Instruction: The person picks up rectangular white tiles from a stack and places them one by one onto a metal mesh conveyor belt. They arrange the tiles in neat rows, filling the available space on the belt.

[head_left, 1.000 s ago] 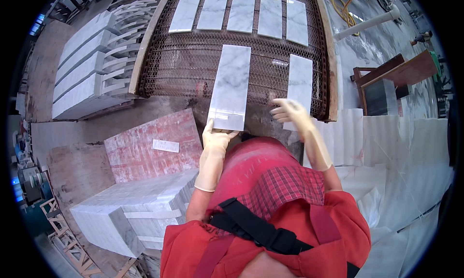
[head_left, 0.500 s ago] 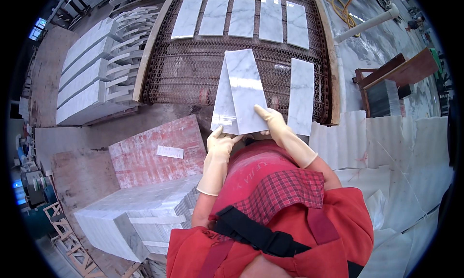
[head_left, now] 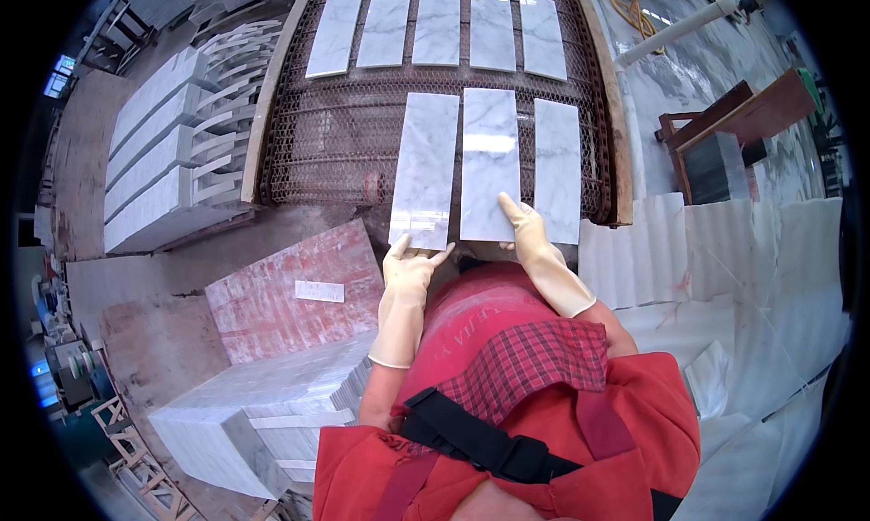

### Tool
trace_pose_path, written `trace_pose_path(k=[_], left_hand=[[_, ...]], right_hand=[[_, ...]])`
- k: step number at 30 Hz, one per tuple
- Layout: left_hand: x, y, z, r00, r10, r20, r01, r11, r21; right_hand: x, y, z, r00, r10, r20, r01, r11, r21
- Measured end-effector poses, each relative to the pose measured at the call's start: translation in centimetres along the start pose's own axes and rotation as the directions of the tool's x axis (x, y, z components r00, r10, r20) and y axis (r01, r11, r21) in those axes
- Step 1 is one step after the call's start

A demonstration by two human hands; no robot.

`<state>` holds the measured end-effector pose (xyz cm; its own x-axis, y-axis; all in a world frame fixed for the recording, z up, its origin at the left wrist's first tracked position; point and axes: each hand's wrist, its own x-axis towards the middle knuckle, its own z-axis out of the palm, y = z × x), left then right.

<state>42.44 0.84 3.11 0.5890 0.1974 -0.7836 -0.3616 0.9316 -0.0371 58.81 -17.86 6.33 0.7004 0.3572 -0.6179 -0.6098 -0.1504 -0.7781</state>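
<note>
In cream rubber gloves, my two hands are at the near end of a wire-mesh conveyor [head_left: 308,172]. My right hand [head_left: 530,236] grips the near right corner of a glossy white, grey-veined marble tile [head_left: 490,163], thumb on top and fingers beneath. At the near edge of another marble tile [head_left: 424,169], to the left, my left hand [head_left: 410,265] holds on with its fingers partly hidden under the edge. A narrow gap separates the two tiles. To their right lies a third tile [head_left: 556,168], touched by neither hand.
Farther along the mesh lies a row of several marble tiles [head_left: 437,27]. Stacked tiles with thin strips [head_left: 149,154] stand left of the conveyor. Nearer are a red-stained board [head_left: 290,317] and another tile stack [head_left: 217,439]. White foam sheeting [head_left: 734,258] is at right.
The tile in my right hand has swung right, off the left tile it overlapped, and now lies between its neighbours. My left hand stays at the left tile's near edge.
</note>
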Motion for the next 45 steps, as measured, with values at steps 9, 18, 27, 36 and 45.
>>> trace_pose_path(k=[9, 18, 27, 36, 45], left_hand=[[0.6, 0.2, -0.2, 0.999, 0.008, 0.033, -0.008, 1.000, 0.006], [-0.6, -0.4, 1.4, 0.999, 0.045, 0.022, -0.046, 0.998, 0.041], [-0.5, -0.2, 1.4, 0.997, 0.046, 0.056, -0.049, 0.996, 0.069], [-0.1, 0.2, 1.4, 0.996, 0.064, 0.064, -0.069, 0.995, 0.068], [2.9, 0.6, 2.8, 0.993, -0.009, 0.115, 0.002, 0.998, 0.058]], right_hand=[[0.8, 0.2, -0.9, 0.994, 0.084, -0.066, -0.083, 0.996, 0.009], [-0.1, 0.0, -2.7, 0.995, 0.064, 0.081, -0.081, 0.972, 0.220], [-0.6, -0.7, -3.6, 0.996, 0.024, 0.091, -0.045, 0.971, 0.235], [-4.1, -5.6, -1.2, 0.986, -0.169, -0.002, 0.169, 0.985, -0.046], [-1.2, -7.0, 7.4, 0.967, 0.062, 0.248, -0.007, 0.977, -0.215]])
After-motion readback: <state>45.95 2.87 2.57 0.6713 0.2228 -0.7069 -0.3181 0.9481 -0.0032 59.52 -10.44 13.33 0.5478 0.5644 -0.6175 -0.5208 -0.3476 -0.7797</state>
